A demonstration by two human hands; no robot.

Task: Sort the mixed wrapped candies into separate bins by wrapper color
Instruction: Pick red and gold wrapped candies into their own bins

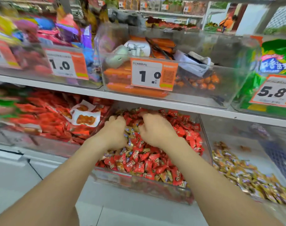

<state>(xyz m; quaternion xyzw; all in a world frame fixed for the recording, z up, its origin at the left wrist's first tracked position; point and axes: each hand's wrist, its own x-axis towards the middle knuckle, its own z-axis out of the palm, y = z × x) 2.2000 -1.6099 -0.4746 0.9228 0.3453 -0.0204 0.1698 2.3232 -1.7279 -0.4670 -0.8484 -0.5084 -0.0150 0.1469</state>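
White store shelf [155, 104] up top, its left end motion-blurred. Below it a clear plastic bin [139, 181] of mixed red and gold wrapped candies [143, 160]. To its right, a clear bin of gold-wrapped candies [246, 175], cut off at the frame edge. Left hand [113, 132] and right hand [155, 129] both dug into the mixed pile, fingers curled and buried; can't tell what either is pinching.
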